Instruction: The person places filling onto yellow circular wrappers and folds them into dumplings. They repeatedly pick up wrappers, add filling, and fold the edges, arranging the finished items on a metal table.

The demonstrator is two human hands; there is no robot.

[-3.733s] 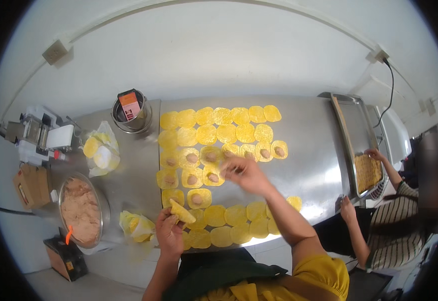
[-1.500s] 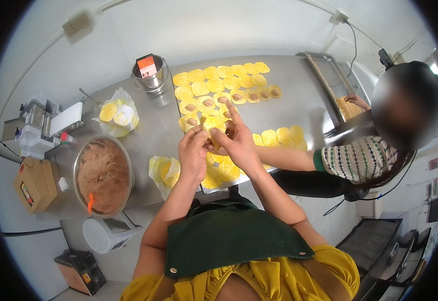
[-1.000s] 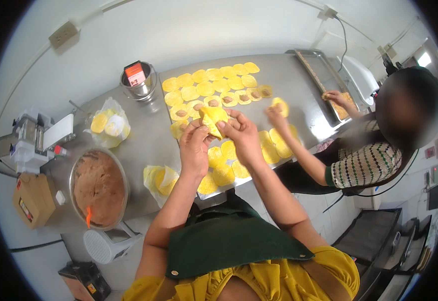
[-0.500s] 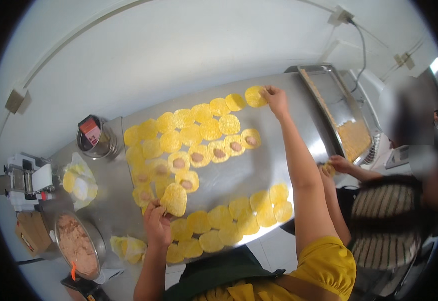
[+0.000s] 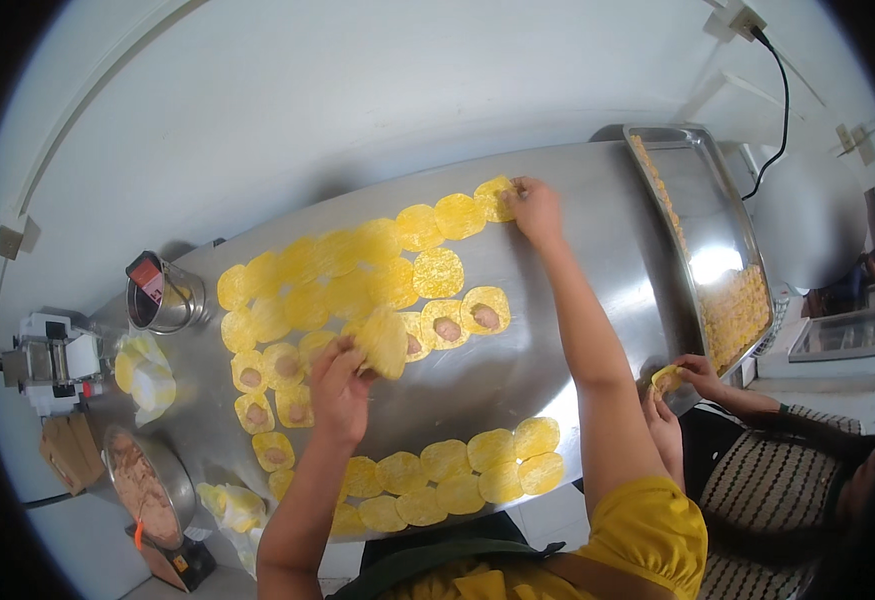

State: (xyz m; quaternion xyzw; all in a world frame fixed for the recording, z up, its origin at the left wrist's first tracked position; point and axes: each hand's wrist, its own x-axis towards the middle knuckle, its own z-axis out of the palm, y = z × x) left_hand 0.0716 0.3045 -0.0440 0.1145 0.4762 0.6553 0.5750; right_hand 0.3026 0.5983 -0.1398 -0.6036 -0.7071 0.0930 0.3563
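Observation:
Round yellow dough wrappers [image 5: 437, 272] lie in rows over the steel table. Several carry a lump of pinkish filling [image 5: 447, 329]. My left hand [image 5: 339, 388] is closed around the edge of a small stack of wrappers [image 5: 385, 342], raised over the filled ones. At the right end of the farthest row, my right hand [image 5: 534, 207] pinches the edge of a single wrapper [image 5: 493, 199], which meets the row. Two more rows of plain wrappers [image 5: 497, 450] run along the near edge.
A steel bowl of pinkish filling [image 5: 147, 488] with an orange-handled tool stands at left, near a metal pot [image 5: 169, 300] and wrappers in plastic [image 5: 149, 378]. At right, a tray [image 5: 702, 200] holds small yellow pieces. Below it, a co-worker's hands [image 5: 679, 385] hold a filled wrapper.
My right hand has brought its wrapper left against the end of the far row. My left hand has lifted its stack up and to the right. The view has shifted slightly.

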